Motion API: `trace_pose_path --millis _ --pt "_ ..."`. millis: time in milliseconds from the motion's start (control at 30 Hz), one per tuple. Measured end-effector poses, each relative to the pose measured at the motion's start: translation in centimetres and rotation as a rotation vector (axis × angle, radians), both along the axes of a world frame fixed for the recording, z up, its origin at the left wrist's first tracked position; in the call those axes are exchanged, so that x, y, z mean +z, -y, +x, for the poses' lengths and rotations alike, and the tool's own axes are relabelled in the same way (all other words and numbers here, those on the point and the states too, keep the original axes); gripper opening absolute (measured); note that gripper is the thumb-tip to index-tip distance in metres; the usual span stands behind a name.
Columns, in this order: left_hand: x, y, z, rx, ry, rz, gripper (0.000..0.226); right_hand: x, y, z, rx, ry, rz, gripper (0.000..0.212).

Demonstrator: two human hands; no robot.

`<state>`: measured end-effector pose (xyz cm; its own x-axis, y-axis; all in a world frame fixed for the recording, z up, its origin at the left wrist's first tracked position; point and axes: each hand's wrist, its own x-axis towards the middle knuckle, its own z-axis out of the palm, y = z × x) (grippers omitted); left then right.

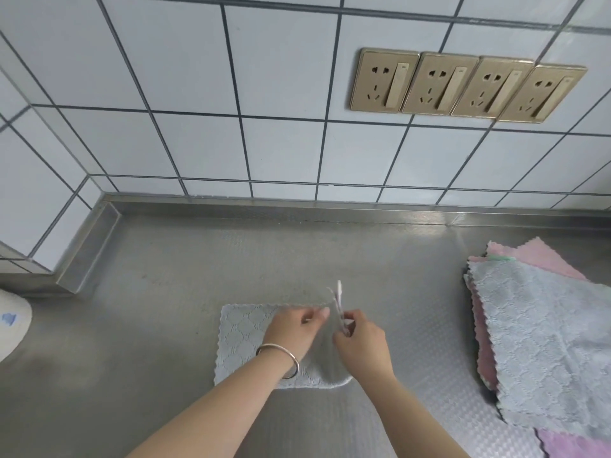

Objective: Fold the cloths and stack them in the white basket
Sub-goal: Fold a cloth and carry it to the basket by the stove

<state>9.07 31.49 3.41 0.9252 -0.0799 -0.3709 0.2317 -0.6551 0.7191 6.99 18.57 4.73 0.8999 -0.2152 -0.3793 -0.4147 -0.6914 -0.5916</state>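
- Two hands work over one pale grey-blue waffle-textured cloth [243, 338] lying flat near the front middle of the steel tabletop [185, 259].
- Left hand [294, 332], a metal bangle [281, 358] on its wrist, rests on the cloth with fingers bent near the far edge, seemingly pinning it so that it does not slide during the fold.
- Right hand [362, 345] pinches the cloth's right edge and holds it raised on end, probably to carry that side over the left half.
- Whether the left fingertips also pinch fabric I cannot tell.
- Pile of unfolded grey-blue and pink cloths [535, 332] waits at the right edge, near the working hands.
- Rounded white object [13, 325] at the left edge may be the basket; too little shows to say.
- Four gold wall sockets [466, 85] sit on the tiled wall behind.
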Motion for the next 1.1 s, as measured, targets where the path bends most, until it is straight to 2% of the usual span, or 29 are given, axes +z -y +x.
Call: trace_pose_path --millis 67,133,200,267,367,433,500,600,800,900,1033,1100 --pt "0.9 -0.2 0.2 0.1 -0.112 -0.135 0.036 0.2 -2.0 -0.3 0.073 0.051 -0.038 0.03" --pt "1.4 -0.9 0.3 0.15 -0.143 -0.095 0.036 0.3 -4.0 -0.7 0.148 0.11 -0.07 0.022" --pt "1.5 -2.0 0.4 0.2 -0.156 -0.045 0.036 0.1 -5.4 -1.3 0.22 0.162 -0.067 0.024" --pt "1.3 -3.5 0.4 0.253 -0.155 -0.007 0.032 -0.4 -6.4 -2.1 0.327 0.261 -0.061 0.036" --pt "0.8 -5.8 0.2 0.333 -0.132 0.024 0.026 -1.6 -6.7 -3.5 0.477 0.406 -0.07 0.068" --pt "0.3 -7.1 0.1 0.362 -0.105 0.014 0.019 -2.8 -6.4 -4.1 0.605 0.41 -0.211 0.083" --pt "-0.1 -8.4 -0.1 0.375 -0.097 0.03 0.03 -3.9 -6.1 -4.3 0.705 0.335 -0.314 0.092" --pt "-0.9 -10.0 -0.6 0.4 -0.094 0.026 0.04 -5.8 -5.7 -4.3 0.742 0.321 -0.334 0.1" --pt "-2.4 -11.5 -1.6 0.502 -0.133 -0.064 0.033 -7.6 -5.8 -4.4 0.782 0.408 -0.43 0.098" --pt "-3.0 -12.3 -2.0 0.605 -0.148 -0.186 0.029 -8.1 -6.0 -4.4 0.782 0.432 -0.463 0.094" --pt "-7.5 -14.0 -2.2 0.664 -0.154 -0.297 0.03 -8.6 -6.2 -4.6 0.766 0.451 -0.491 0.066" --pt "-7.7 -14.1 -2.4 0.689 -0.157 -0.337 0.034 -8.8 -6.3 -4.6 0.76 0.43 -0.508 0.064"
